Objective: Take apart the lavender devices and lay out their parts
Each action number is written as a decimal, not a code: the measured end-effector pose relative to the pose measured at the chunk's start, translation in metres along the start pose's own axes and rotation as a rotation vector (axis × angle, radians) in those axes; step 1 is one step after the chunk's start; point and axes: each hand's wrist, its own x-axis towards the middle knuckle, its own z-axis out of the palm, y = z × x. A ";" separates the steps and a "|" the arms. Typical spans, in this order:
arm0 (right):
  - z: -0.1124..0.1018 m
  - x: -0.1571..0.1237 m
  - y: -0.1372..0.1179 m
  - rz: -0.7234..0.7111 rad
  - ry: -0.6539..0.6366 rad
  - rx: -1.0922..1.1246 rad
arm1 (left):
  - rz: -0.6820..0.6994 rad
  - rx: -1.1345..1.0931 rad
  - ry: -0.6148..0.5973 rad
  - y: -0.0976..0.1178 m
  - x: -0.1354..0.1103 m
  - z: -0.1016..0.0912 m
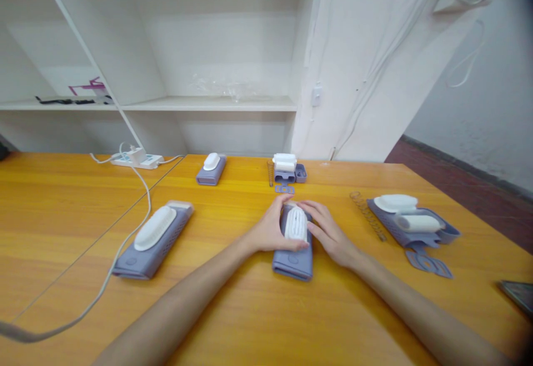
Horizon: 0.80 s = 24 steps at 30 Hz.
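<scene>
In the middle of the table lies a purple-grey rectangular case (293, 265) with a round mark near its front end. On top of it sits a white oval piece (296, 224), its ridged, grooved face turned up. My left hand (272, 230) is closed on this piece, with the thumb at its near end and the fingers beyond its far end. My right hand (327, 232) has its fingers stretched out, their tips touching the right side of the piece and case. Fingers partly hide the case's far end.
Similar cases with white oval tops stand left (154, 238) and back (211, 169). At right, an opened case (403, 227) holds white parts beside a coil spring (368, 216) and flat plate (428, 263). Another parts set (285, 169) lies behind. A cable (125, 238) runs from a power strip (137, 159).
</scene>
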 end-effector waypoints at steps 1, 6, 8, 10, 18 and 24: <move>-0.001 0.001 0.000 0.001 0.017 -0.051 | -0.030 -0.045 0.026 -0.004 0.001 0.001; -0.005 0.002 0.007 0.052 0.114 -0.250 | -0.172 -0.209 0.031 -0.018 0.009 -0.007; -0.005 0.001 0.012 0.070 0.150 -0.308 | -0.253 -0.150 0.036 -0.021 0.014 -0.016; -0.004 -0.001 0.014 0.090 0.181 -0.342 | -0.344 -0.018 0.105 -0.023 0.017 -0.026; 0.004 -0.004 0.008 0.104 0.103 -0.265 | -0.100 0.413 0.164 -0.028 0.008 -0.034; -0.002 0.005 0.019 0.145 0.082 -0.171 | -0.035 0.548 0.099 -0.022 0.005 -0.031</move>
